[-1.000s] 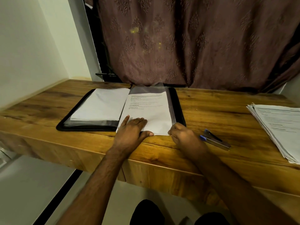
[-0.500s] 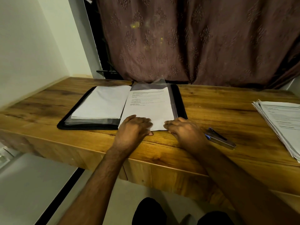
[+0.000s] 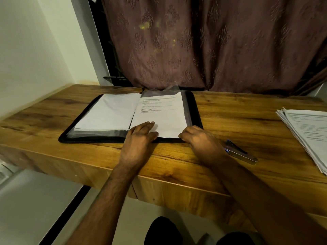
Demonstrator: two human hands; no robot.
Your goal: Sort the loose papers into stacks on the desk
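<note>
1. Both hands sat at the near edge of the sheet (image 3: 161,114): my left hand (image 3: 139,138) lay flat, fingers straight, pressing its near left corner; my right hand (image 3: 200,142) was curled at its near right corner, and I could not tell whether it pinched the edge or only rested against it.
2. That printed sheet lay on the right half of the open folder (image 3: 194,110), straight ahead of me, just beyond my knuckles.
3. Its long axis ran away from me toward the curtain (image 3: 212,46); the printed heading was at the far end, so the text read upright to me.
4. Both hands were about equally near, one at each near corner; the left was further onto the page.
5. A blank pile (image 3: 108,112) filled the folder's left half, touching the sheet along the spine.
6. A second stack (image 3: 307,133) lay well apart at the desk's (image 3: 230,110) right end, nearer my right hand, fanned and slanted.
7. A stapler (image 3: 240,153) lay just beside my right wrist, between the sheet and that stack; I judged any move rightward would need to lift over it.
</note>
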